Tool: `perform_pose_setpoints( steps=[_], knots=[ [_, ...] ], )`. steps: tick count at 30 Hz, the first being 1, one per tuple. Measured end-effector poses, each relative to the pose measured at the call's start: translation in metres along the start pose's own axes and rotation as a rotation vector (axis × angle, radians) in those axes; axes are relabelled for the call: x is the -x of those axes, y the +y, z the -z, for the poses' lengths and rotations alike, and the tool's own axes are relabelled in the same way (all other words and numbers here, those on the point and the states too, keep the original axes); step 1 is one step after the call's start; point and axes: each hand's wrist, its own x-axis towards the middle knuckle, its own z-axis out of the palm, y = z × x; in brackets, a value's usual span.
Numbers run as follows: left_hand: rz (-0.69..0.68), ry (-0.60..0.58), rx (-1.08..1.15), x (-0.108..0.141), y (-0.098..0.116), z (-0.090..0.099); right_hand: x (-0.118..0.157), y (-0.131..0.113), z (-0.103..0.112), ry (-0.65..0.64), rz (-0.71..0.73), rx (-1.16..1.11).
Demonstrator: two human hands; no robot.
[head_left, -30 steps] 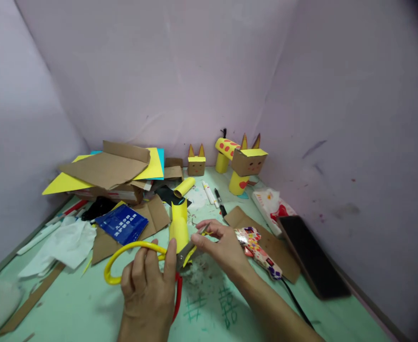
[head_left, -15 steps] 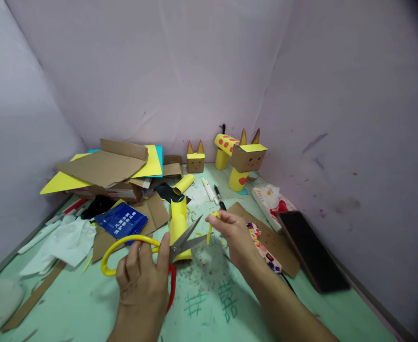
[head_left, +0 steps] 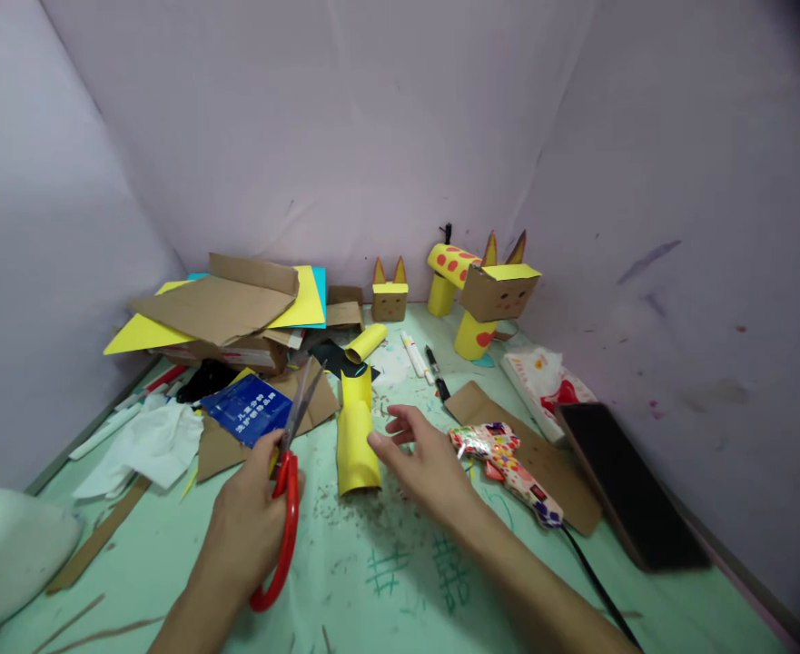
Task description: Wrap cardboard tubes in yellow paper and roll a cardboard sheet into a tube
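My left hand (head_left: 253, 513) grips the scissors (head_left: 289, 509), which have a red loop toward me and blades pointing up and away. The blades look nearly closed, over the edge of a blue packet (head_left: 246, 409) and a cardboard piece. My right hand (head_left: 423, 459) is open, its thumb and fingers apart with nothing between them. Its thumb tip is at the right side of a yellow paper tube (head_left: 357, 445) that lies on the table with a cut, flared far end; whether it touches cannot be made out. A smaller yellow tube (head_left: 367, 342) lies behind it.
A patterned glue gun (head_left: 508, 468) with a black cord lies right, on cardboard, beside a phone (head_left: 631, 490). Behind stand a spotted box-headed animal (head_left: 498, 291) and a small eared box (head_left: 390, 302). Left are stacked cardboard (head_left: 222, 304) and crumpled tissue (head_left: 154, 445).
The yellow scrap has left my right hand, which has opened and moved down beside the tube. My left hand has turned the scissors upward and away from the tube, their blades now closer together.
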Motion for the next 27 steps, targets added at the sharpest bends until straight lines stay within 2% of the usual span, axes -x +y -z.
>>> perform_pose_setpoints(
  steps=[3, 9, 11, 15, 17, 20, 23, 25, 27],
  knots=[
    [0.055, -0.117, 0.062, 0.005, 0.005, 0.001, -0.014, 0.0, -0.01, -0.057, -0.093, 0.021],
    [0.125, -0.177, 0.107, 0.007, 0.009, 0.002, -0.023, -0.004, -0.025, -0.099, -0.191, -0.037],
    [0.134, -0.179, 0.12, 0.006, 0.01, 0.003, -0.025, -0.003, -0.024, -0.136, -0.242, -0.143],
    [0.131, -0.177, 0.193, 0.007, 0.01, 0.004, -0.02, -0.001, -0.009, -0.295, -0.324, -0.493],
    [0.101, -0.173, 0.27, 0.009, 0.011, 0.005, -0.014, -0.001, 0.002, -0.326, -0.339, -0.669],
    [0.02, -0.178, 0.374, 0.015, 0.014, 0.007, -0.008, 0.002, 0.018, -0.272, -0.335, -0.901],
    [-0.063, -0.16, 0.4, 0.024, 0.02, 0.007, -0.007, 0.007, 0.027, -0.244, -0.343, -1.258],
    [-0.156, -0.127, 0.376, 0.03, 0.023, 0.003, -0.008, 0.009, 0.029, -0.243, -0.329, -1.439],
    [-0.291, -0.079, 0.33, 0.033, 0.021, -0.003, -0.008, 0.011, 0.03, -0.215, -0.287, -1.481]
  ],
)
